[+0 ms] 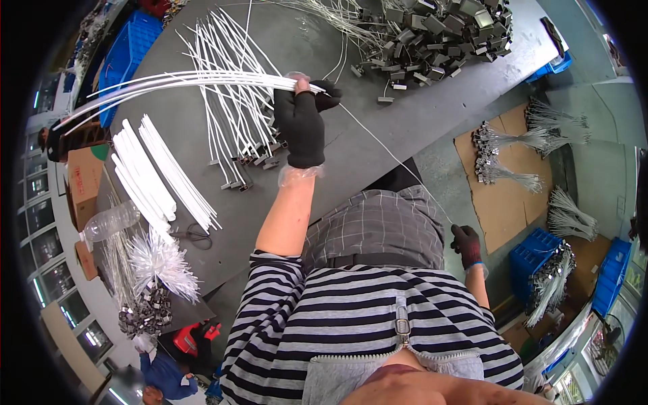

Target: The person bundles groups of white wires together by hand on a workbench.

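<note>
The left hand [300,128], in a black glove, is gripping a bunch of long white tubes [202,79] between thumb and fingers, above the grey table [405,111]; the tubes stretch out to the left. From its right side a thin wire [385,145] runs toward the near right and reaches the fingers of the gloved right hand [466,246]. These fingers look bent, but I cannot tell whether they pinch the wire.

Just under the held tubes lies a loose heap of white-covered wires [233,88] with small metal ends on the near side. I judge that these are the finished pieces, so a fair part seems done. Not yet covered, it appears, is the big pile of metal-ended wires [432,40] at the far right, which suggests that much is left. Two stacks of white tubes, a thicker one [138,169] and a thinner one [177,172], lie at the left, probably waiting for use. Nearer are the scissors [196,236] and a clear bottle [111,221].
</note>
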A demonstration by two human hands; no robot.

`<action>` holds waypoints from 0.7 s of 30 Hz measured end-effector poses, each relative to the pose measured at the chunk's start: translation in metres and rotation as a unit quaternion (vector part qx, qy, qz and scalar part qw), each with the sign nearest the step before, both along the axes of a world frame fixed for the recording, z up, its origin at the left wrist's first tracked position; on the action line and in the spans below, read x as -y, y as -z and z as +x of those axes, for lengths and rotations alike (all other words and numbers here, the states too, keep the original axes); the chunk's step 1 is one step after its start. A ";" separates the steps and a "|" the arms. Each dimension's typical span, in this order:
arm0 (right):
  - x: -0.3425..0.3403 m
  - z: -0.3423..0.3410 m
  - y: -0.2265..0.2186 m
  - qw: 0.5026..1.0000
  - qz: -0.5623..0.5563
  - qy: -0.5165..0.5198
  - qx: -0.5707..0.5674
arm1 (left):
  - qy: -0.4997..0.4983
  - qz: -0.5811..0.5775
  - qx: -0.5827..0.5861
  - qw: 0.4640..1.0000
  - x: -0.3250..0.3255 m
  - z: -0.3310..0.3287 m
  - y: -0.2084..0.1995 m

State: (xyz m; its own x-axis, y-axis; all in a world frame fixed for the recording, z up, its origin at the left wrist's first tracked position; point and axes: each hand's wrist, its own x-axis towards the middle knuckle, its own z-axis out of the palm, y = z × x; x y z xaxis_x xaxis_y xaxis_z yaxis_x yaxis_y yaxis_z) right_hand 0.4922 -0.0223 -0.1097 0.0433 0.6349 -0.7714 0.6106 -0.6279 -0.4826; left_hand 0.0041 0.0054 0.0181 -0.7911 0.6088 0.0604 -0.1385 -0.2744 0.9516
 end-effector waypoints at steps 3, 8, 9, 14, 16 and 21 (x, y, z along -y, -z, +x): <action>-0.007 -0.010 0.009 1.000 -0.006 -0.015 -0.002 | -0.016 -0.015 -0.042 0.999 0.005 -0.004 -0.017; -0.028 -0.023 -0.007 0.998 0.006 -0.023 -0.050 | -0.075 0.029 0.037 0.996 0.016 -0.020 -0.020; -0.030 -0.026 -0.010 0.998 0.013 -0.024 -0.059 | -0.072 0.014 0.001 0.997 0.017 -0.026 -0.017; -0.053 -0.085 -0.041 0.985 0.075 -0.062 -0.142 | 0.090 -0.081 0.024 0.992 0.020 -0.045 -0.011; -0.063 -0.141 -0.066 0.969 0.114 -0.092 -0.197 | 0.211 -0.077 0.033 0.974 0.021 -0.023 0.013; -0.070 -0.233 -0.106 0.947 0.156 -0.157 -0.233 | 0.298 -0.153 0.024 0.942 0.019 0.028 0.025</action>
State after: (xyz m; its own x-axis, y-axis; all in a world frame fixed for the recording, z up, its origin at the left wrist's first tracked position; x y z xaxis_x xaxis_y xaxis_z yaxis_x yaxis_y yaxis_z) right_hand 0.2597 0.0473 -0.0042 -0.4835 0.7607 -0.4331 0.4190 -0.2333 -0.8775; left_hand 0.0325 -0.0138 -0.0064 -0.3003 0.9286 -0.2179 -0.2260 0.1527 0.9621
